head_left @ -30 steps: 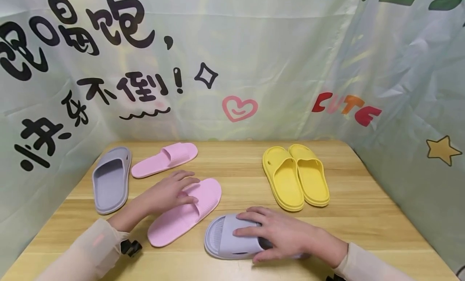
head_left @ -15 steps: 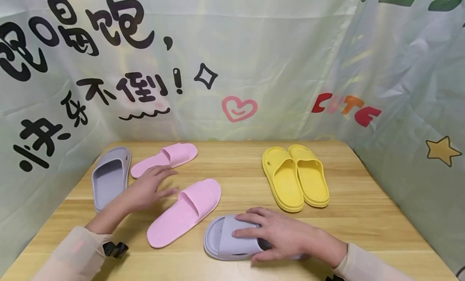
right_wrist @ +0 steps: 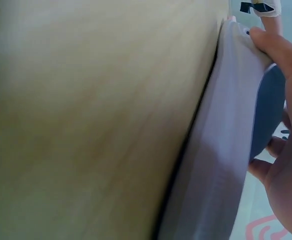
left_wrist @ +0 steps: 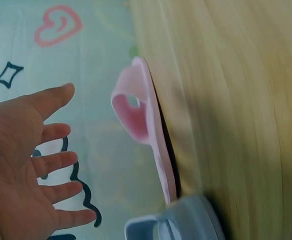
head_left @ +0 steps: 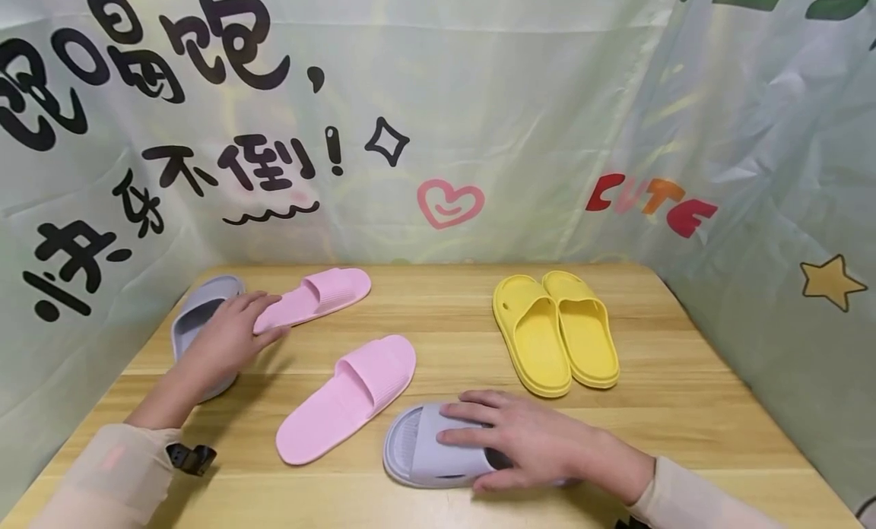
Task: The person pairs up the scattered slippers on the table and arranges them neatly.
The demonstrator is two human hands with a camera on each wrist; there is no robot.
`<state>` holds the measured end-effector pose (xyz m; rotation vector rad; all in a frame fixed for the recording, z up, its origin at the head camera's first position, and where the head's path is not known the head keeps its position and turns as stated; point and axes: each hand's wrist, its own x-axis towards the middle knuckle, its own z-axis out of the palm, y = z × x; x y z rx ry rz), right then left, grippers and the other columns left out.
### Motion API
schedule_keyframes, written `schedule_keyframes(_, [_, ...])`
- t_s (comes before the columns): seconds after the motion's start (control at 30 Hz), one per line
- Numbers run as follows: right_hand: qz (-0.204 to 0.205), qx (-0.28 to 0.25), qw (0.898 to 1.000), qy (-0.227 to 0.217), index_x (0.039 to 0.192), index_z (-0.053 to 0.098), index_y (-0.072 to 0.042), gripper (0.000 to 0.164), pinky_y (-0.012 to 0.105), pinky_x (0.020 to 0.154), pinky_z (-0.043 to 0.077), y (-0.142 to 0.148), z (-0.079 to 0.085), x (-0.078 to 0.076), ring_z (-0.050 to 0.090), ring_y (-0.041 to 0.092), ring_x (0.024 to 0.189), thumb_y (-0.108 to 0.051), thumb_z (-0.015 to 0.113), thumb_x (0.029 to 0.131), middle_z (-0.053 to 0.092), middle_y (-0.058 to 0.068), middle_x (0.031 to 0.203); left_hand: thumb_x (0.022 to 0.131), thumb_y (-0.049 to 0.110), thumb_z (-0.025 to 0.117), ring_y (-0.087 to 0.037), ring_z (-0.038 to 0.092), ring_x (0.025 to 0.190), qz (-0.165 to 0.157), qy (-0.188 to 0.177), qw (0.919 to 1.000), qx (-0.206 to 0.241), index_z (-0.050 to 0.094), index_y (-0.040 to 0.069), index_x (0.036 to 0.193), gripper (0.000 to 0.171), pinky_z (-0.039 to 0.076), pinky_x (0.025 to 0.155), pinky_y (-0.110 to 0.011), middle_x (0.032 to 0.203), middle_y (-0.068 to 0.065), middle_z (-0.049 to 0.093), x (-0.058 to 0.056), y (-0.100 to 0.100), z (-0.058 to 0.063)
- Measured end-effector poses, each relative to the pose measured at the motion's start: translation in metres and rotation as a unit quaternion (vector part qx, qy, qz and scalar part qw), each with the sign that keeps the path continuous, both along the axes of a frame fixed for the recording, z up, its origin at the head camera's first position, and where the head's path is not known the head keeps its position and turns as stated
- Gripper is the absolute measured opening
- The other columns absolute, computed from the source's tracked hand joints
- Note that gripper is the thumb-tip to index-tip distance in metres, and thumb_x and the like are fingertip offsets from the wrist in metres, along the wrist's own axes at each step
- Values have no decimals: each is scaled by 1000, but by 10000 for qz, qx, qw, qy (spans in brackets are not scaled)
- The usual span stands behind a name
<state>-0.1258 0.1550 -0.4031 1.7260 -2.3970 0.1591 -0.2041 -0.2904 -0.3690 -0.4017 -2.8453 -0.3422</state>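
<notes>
My left hand (head_left: 229,335) hovers over a grey-lavender slipper (head_left: 212,289) at the left, partly covering it. Its fingers are spread with nothing between them, as the left wrist view also shows. The fingertips overlap the heel of the back pink slipper (head_left: 335,286). My right hand (head_left: 530,445) rests on the other grey-lavender slipper (head_left: 445,445), which lies sideways at the front. Two fingers lie along its strap, and the thumb is at its near side. In the right wrist view the thumb touches this slipper (right_wrist: 216,125); the hand hides its heel part.
Another pink slipper (head_left: 345,400) lies at an angle between the hands. A pair of yellow slippers (head_left: 544,354) stands side by side at the back right. Printed cloth (head_left: 520,134) rises behind the wooden table (head_left: 657,453) and along its sides.
My left hand has moved left and back, away from the front pink slipper, to above the left grey-lavender slipper. The right hand and the slippers have stayed put.
</notes>
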Motion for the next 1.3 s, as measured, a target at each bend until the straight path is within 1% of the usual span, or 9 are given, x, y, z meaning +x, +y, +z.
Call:
schedule_keyframes(0.1, [56, 40, 10000, 4, 137, 31, -36, 62, 39, 101, 26, 1, 0, 2, 28, 28, 126, -60, 46, 81, 25, -4, 143, 84, 53, 50, -46, 30, 116, 211, 91, 9996, -180, 45, 7, 127, 64, 24, 92, -59, 128, -24, 39, -2, -8, -1])
schedule_keyframes(0.27, [67, 151, 9999, -34, 137, 30, -37, 63, 39, 102, 24, 2, 1, 3, 28, 28, 126, -60, 46, 81, 24, -6, 143, 84, 54, 48, -49, 28, 115, 561, 11, 9978, -349, 42, 5, 129, 67, 23, 89, -63, 129, -25, 36, -7, -20, -1])
schedule_keyframes(0.4, [20, 300, 9995, -123, 138, 27, -38, 63, 37, 103, 23, 3, 2, 1, 26, 25, 127, -60, 45, 81, 21, -7, 144, 84, 57, 46, -51, 23, 116, 889, -7, 9954, -363, 39, 6, 131, 70, 20, 88, -66, 131, -26, 33, -14, -30, -2])
schedule_keyframes(0.57, [75, 388, 9992, -84, 138, 27, -38, 62, 38, 101, 26, 4, 5, -1, 27, 25, 127, -59, 43, 82, 22, -6, 144, 85, 53, 47, -52, 22, 115, 1116, 158, 9929, -367, 38, 3, 130, 68, 20, 87, -67, 132, -27, 31, -20, -44, -6])
schedule_keyframes(0.63, [126, 365, 9993, -13, 138, 27, -37, 61, 39, 99, 29, 3, 5, -2, 29, 26, 125, -59, 43, 83, 23, -5, 144, 85, 52, 49, -53, 21, 116, 1217, 89, 9919, -340, 38, 3, 130, 67, 20, 85, -69, 132, -27, 30, -22, -49, -7])
schedule_keyframes(0.8, [176, 293, 9994, -19, 138, 28, -36, 63, 41, 98, 31, 3, 5, -2, 31, 28, 124, -60, 45, 82, 24, -4, 143, 82, 60, 46, -53, 17, 117, 1525, -325, 9873, -312, 34, 5, 133, 76, 17, 84, -70, 134, -29, 25, -29, -58, -13])
schedule_keyframes(1.07, [136, 410, 9987, -268, 138, 26, -38, 65, 38, 101, 26, 5, 6, -1, 25, 25, 128, -61, 46, 80, 20, -7, 144, 80, 61, 47, -54, 13, 118, 1666, -633, 9829, -459, 31, 5, 134, 80, 17, 82, -72, 134, -31, 21, -44, -70, -24])
schedule_keyframes(1.2, [163, 406, 9987, -251, 138, 27, -38, 64, 37, 101, 27, 4, 6, -1, 27, 25, 127, -59, 47, 81, 20, -6, 144, 80, 61, 47, -55, 14, 117, 1645, -697, 9827, -494, 28, 4, 135, 81, 19, 82, -72, 132, -32, 21, -51, -75, -28])
schedule_keyframes(1.3, [178, 387, 9989, -182, 138, 27, -38, 64, 38, 100, 28, 4, 6, -1, 29, 28, 125, -59, 46, 81, 21, -6, 144, 81, 63, 43, -56, 12, 116, 1669, -874, 9808, -511, 24, 5, 137, 84, 19, 82, -72, 132, -33, 19, -56, -77, -30])
